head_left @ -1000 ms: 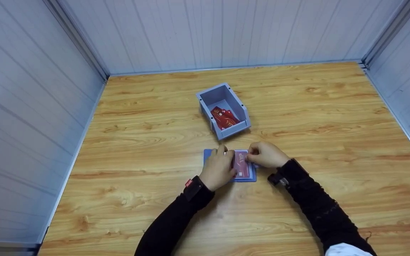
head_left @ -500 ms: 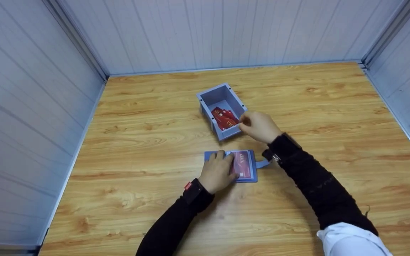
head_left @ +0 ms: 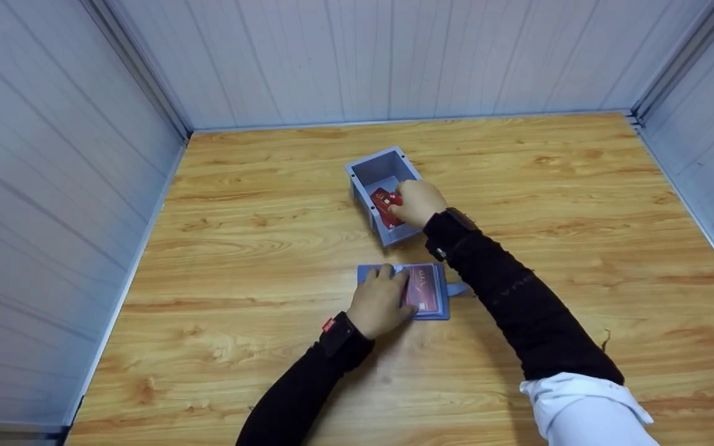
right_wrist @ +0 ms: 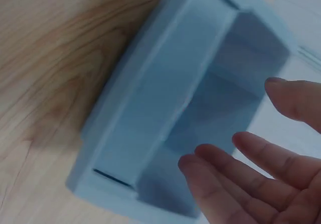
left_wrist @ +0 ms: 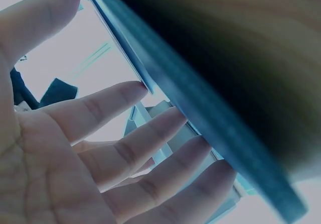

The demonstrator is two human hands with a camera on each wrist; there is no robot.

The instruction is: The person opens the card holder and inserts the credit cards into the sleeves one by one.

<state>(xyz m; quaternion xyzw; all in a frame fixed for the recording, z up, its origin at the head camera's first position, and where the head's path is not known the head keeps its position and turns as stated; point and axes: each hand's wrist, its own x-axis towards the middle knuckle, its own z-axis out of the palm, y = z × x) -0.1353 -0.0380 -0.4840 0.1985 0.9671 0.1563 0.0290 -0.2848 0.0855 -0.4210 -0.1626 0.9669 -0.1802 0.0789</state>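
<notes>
Wood-grain table — red cards, head view only.

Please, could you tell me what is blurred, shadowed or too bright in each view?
Head view: mostly clear, with soft shadows on the table beside both arms. Left wrist view: bluish tint, washed-out whites, deep shadow beside the blue card holder, whose nearest edge is out of focus. Right wrist view: slightly hazy, bluish, the bin soft-edged.
</notes>
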